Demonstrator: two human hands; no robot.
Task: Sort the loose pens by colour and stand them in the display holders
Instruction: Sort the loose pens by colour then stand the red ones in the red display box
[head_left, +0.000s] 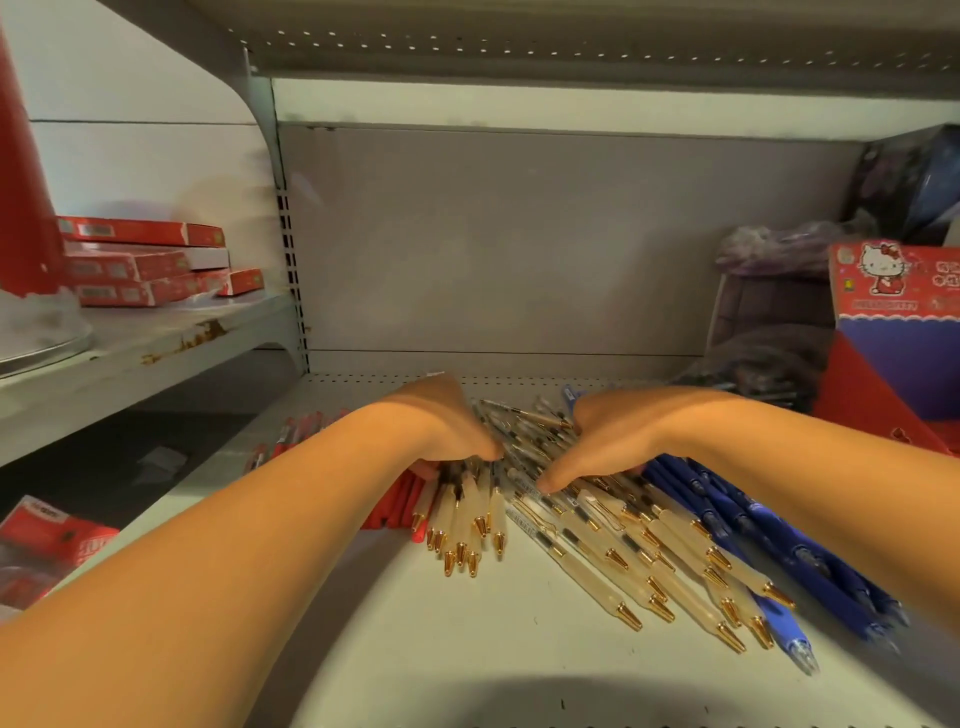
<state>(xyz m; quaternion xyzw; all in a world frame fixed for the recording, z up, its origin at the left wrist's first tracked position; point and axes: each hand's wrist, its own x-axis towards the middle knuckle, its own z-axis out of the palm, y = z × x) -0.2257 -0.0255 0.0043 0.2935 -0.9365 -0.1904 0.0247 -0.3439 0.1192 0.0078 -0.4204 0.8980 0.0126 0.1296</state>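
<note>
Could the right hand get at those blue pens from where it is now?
Probably yes. The blue pens lie loose on the shelf right beside the right hand, partly under its wrist, mostly uncovered.

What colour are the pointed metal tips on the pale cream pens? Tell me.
Gold: the pointed metal tips of the pale cream pens, head view.
</note>
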